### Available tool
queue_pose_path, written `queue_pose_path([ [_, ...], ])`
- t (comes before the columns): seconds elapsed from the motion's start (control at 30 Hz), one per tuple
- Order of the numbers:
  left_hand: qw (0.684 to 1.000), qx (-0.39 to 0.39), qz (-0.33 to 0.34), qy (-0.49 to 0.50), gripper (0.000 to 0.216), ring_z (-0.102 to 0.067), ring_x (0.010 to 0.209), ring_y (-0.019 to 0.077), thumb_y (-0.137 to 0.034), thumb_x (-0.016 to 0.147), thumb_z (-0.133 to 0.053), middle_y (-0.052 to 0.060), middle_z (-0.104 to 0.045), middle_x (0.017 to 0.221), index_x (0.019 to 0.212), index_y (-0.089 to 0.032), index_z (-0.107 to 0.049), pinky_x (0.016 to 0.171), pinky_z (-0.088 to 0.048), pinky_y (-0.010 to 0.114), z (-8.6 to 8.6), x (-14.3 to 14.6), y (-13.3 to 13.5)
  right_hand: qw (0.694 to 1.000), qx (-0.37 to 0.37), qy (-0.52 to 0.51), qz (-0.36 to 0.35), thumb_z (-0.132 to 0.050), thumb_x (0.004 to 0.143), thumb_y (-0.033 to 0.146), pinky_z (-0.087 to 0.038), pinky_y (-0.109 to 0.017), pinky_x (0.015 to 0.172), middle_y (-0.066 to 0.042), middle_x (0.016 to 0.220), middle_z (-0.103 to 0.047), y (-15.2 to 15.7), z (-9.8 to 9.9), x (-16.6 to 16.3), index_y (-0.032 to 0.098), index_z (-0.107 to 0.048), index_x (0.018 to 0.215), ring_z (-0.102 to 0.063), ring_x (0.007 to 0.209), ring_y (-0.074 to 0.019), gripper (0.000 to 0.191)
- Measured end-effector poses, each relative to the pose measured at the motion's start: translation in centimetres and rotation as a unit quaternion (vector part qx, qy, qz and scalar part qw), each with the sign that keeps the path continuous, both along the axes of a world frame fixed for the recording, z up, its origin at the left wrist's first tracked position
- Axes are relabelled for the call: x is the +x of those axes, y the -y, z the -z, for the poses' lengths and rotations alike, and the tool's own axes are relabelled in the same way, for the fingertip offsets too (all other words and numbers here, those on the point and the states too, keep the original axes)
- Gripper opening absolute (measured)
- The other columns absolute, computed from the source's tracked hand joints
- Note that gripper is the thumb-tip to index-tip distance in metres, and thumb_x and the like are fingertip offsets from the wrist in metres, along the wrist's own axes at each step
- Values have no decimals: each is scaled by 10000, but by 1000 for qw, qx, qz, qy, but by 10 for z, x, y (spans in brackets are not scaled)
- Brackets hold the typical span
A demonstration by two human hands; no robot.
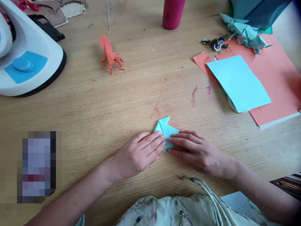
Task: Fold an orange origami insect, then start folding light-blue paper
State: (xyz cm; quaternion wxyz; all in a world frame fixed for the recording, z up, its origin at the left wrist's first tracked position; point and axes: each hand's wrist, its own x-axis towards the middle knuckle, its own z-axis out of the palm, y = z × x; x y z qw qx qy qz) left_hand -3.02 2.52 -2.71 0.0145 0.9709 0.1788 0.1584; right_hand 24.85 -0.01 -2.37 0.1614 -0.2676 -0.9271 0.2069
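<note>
A small piece of light blue folded paper [169, 130] lies on the table in front of me, with one pointed flap sticking up at its far end. My left hand [138, 152] holds its left side, fingers together and laid across the folds. From the right, my right hand [197, 152] grips the other edge with bent fingers. Both thumbs are mostly hidden under the hands, and the near part of the paper is covered by fingertips.
An orange origami insect [109, 55] stands farther back. At right, a light blue sheet [240, 83] overlaps orange paper [272, 75], near keys [217, 44] and a teal origami figure [246, 31]. A magenta cup [173, 14], white device [35, 47] and blurred-out object [37, 166] also stand around.
</note>
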Motion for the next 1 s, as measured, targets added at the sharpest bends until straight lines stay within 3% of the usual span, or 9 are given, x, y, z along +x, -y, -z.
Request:
queue_pose_path([
  [0.63, 994, -96, -11, -43, 448, -427, 1456, 263, -359, 1031, -495, 151, -485, 1543, 1381, -84, -537, 1253, -260, 508, 6, -4, -5, 1000, 12, 7, -7, -372, 1064, 191, -434, -518, 1112, -164, 1413, -598, 0, 1, -1, 126, -602, 1368, -535, 1310, -284, 386],
  [0.8, 993, -106, -14, -45, 511, -404, 1468, 274, -405, 1040, -455, 158, -472, 1554, 1435, -82, -489, 1221, -325, 485, 5, -5, -5, 1000, 13, 3, -8, -354, 1067, 195, -436, -511, 1110, -163, 1411, -599, -1, 1, -1, 126, -592, 1376, -547, 1298, -277, 396],
  [1.0, 995, -50, -83, -13, 551, -488, 1389, 328, -411, 1042, -442, 196, -550, 1478, 1415, -10, -503, 1118, -431, 470, 5, -6, -6, 1000, 11, -1, -8, -372, 1062, 187, -428, -508, 1115, -164, 1392, -609, -1, 1, -1, 124, -614, 1354, -548, 1294, -278, 385],
])
